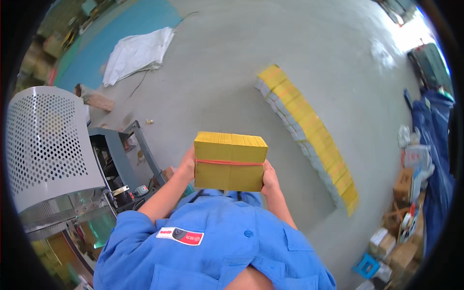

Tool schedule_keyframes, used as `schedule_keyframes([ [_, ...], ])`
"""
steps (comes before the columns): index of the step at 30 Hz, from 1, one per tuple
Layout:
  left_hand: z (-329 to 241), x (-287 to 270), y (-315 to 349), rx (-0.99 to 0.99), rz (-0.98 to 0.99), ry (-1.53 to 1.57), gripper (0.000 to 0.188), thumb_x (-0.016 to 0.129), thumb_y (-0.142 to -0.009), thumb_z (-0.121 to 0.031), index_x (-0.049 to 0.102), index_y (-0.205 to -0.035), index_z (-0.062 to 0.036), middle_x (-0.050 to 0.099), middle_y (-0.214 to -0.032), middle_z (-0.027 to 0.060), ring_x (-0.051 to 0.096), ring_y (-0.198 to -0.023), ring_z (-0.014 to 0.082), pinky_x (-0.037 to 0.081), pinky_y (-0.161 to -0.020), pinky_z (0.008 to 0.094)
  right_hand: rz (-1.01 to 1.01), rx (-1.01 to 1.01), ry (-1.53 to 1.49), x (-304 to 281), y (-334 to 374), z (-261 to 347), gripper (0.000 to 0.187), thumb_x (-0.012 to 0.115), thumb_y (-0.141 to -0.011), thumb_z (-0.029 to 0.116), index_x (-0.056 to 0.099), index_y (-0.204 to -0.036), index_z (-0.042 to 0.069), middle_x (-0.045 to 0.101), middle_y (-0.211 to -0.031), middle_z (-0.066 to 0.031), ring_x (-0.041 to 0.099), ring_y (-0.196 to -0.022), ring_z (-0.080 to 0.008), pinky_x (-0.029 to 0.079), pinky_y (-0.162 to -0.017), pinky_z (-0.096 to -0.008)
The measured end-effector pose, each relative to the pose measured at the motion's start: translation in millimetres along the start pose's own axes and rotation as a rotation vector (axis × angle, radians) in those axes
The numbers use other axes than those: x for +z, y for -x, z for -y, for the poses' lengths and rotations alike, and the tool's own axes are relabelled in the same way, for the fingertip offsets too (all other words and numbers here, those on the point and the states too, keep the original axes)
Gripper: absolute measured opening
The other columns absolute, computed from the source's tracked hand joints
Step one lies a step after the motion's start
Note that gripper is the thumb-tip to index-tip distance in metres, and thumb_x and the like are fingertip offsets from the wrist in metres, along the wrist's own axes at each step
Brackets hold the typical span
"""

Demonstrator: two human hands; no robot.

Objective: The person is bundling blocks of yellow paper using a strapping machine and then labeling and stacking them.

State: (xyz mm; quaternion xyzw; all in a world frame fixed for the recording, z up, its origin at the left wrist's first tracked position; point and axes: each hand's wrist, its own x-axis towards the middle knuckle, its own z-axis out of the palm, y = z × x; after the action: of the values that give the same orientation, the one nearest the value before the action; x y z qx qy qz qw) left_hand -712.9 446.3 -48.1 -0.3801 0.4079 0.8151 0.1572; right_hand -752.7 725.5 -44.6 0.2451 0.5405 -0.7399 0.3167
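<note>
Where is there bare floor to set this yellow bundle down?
Bare grey floor lies beyond the held bundle, between the folded white sheet and the row of yellow-topped bundles, and again between that row and the blue tarp. It's crowded left, around the perforated machine guard, and lower right, among the cardboard boxes.

The left hand (187,163), at eight o'clock, and the right hand (270,180), at four, face each other in a two-sided grip, fingers partly hidden. The bare left forearm (165,194) points toward one o'clock, the right forearm (281,205) toward eleven.
</note>
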Motion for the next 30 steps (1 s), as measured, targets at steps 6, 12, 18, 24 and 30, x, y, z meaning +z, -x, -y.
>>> schedule_keyframes([
  [6,-24.3,7.6,-72.5,0.112,-0.112,0.317,0.051,0.043,-0.099,-0.047,0.055,-0.126,-0.006,0.061,-0.12,0.0096,0.061,-0.108,0.0232,0.052,-0.09,0.0395,0.07,0.087,0.263,36.8,-117.9,87.3,0.044,0.04,-0.103,0.032,0.052,-0.133,0.001,0.058,-0.127,-0.0099,0.055,-0.114,-0.0193,0.044,-0.096,-0.0328],
  [12,-79.0,44.2,-148.8,0.197,-0.129,0.481,0.059,0.031,-0.101,-0.053,0.053,-0.129,-0.0064,0.058,-0.126,0.0097,0.058,-0.114,0.0253,0.049,-0.097,0.0409,0.08,0.261,0.372,63.9,-245.0,143.0,0.05,0.042,-0.101,0.039,0.052,-0.132,0.001,0.058,-0.128,-0.0101,0.052,-0.117,-0.0199,0.041,-0.099,-0.0332],
  [18,-95.6,34.8,-289.2,-0.009,-0.193,0.463,0.054,0.034,-0.101,-0.05,0.053,-0.13,-0.0081,0.057,-0.129,0.0078,0.056,-0.118,0.0233,0.047,-0.098,0.0394,0.068,0.27,0.428,59.2,-385.5,144.1,0.051,0.043,-0.1,0.041,0.054,-0.131,0.002,0.058,-0.128,-0.0088,0.053,-0.117,-0.0205,0.041,-0.099,-0.0335],
  [24,-75.5,23.9,-434.9,-0.145,-0.27,0.444,0.053,0.039,-0.099,-0.05,0.053,-0.128,-0.0073,0.057,-0.128,0.007,0.055,-0.117,0.0216,0.047,-0.099,0.0386,0.041,0.307,0.459,23.8,-526.0,113.3,0.052,0.043,-0.101,0.04,0.051,-0.136,0.003,0.056,-0.132,-0.0087,0.051,-0.121,-0.0184,0.04,-0.101,-0.0315],
  [30,-9.9,24.0,-596.4,-0.21,-0.354,0.484,0.051,0.038,-0.1,-0.046,0.053,-0.13,-0.0074,0.057,-0.131,0.0082,0.055,-0.119,0.024,0.046,-0.1,0.0398,0.095,0.162,0.586,-35.3,-698.5,70.8,0.052,0.042,-0.102,0.042,0.056,-0.132,0.003,0.06,-0.127,-0.0083,0.053,-0.117,-0.0168,0.04,-0.1,-0.0306],
])
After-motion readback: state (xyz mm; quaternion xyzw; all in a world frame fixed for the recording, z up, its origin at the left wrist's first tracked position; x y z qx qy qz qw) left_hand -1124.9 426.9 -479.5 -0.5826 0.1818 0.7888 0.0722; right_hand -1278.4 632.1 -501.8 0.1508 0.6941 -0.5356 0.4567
